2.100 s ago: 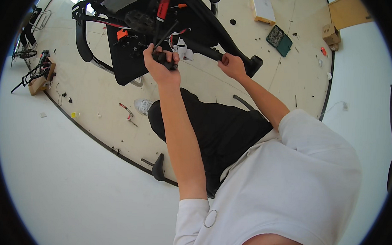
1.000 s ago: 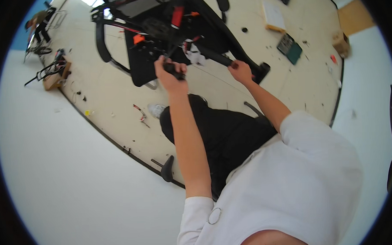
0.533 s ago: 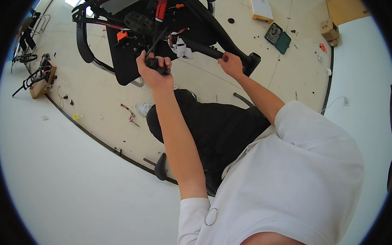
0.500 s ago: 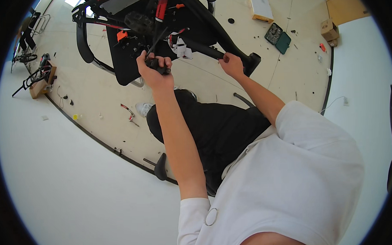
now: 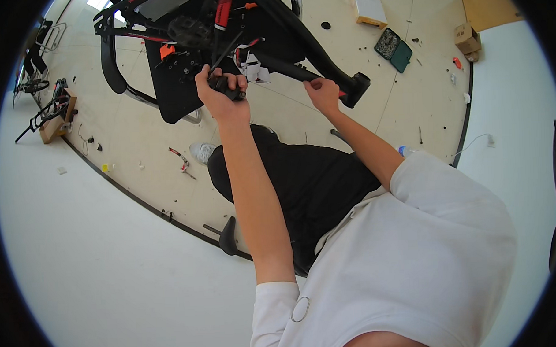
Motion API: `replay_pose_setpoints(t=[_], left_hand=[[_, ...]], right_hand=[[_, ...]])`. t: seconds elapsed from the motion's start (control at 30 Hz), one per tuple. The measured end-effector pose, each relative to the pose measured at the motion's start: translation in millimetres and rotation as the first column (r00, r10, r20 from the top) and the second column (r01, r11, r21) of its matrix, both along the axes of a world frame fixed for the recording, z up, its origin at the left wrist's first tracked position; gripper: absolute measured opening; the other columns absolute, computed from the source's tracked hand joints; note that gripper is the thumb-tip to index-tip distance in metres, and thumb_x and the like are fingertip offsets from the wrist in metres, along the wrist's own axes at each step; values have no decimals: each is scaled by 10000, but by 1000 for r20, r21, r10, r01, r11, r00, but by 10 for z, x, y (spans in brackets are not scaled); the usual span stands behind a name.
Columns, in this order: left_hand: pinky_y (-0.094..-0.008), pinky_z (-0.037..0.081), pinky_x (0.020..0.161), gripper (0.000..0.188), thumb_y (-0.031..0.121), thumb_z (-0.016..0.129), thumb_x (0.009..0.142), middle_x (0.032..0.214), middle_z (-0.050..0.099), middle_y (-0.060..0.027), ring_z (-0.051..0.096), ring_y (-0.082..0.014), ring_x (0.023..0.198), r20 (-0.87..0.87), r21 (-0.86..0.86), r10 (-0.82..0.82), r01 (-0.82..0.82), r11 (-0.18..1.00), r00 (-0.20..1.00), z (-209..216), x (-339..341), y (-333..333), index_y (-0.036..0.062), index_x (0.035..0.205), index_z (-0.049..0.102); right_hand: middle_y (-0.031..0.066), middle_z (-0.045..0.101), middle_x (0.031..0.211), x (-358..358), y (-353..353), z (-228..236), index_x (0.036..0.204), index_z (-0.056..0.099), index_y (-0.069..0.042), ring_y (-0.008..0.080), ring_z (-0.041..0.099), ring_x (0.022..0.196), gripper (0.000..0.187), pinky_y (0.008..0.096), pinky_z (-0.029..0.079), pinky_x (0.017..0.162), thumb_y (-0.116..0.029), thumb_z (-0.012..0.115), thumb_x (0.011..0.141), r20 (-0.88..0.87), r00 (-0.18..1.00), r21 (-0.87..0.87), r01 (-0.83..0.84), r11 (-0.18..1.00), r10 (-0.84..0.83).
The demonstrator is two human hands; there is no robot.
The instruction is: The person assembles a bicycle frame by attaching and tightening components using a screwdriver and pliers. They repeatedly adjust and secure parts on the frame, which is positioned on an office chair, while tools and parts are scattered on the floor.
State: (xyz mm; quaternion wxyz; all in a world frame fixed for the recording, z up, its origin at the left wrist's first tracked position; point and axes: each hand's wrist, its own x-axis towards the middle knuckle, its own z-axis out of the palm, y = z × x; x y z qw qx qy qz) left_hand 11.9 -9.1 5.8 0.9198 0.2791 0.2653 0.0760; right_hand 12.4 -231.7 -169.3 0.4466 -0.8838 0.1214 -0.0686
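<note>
Left hand (image 5: 223, 104), clenched round a dark object (image 5: 233, 89), has been shifted slightly rightward against the bicycle frame (image 5: 304, 35), which is laid over a black chair (image 5: 176, 96). Frame's lower tube is still pinched by right hand (image 5: 324, 95); red patch (image 5: 342, 93) now exposed beside it. Both grips kept; frame judged steadied.

Left head fisheye, close above white shirt (image 5: 409, 242), facing down.
</note>
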Motion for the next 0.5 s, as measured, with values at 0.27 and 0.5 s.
replay_pose_setpoints(t=[0.27,0.5], left_hand=[[-303,308,514,326,389,568,851,541,371,-41,401,-205,523,-2,4,-6,6,1000,1000,10,7,-26,111,706,480],[-301,300,509,328,392,572,845,541,367,-38,397,-204,521,-16,17,15,-15,1000,1000,-2,-70,55,115,702,472]], right_hand=[[142,701,701,-7,199,-40,780,715,8,267,694,647,226,351,550,662,-211,731,727,-21,975,9,221,975,-221],[130,690,690,-6,230,-138,772,644,-8,272,692,673,216,364,543,672,-201,725,723,48,974,7,223,975,-223]])
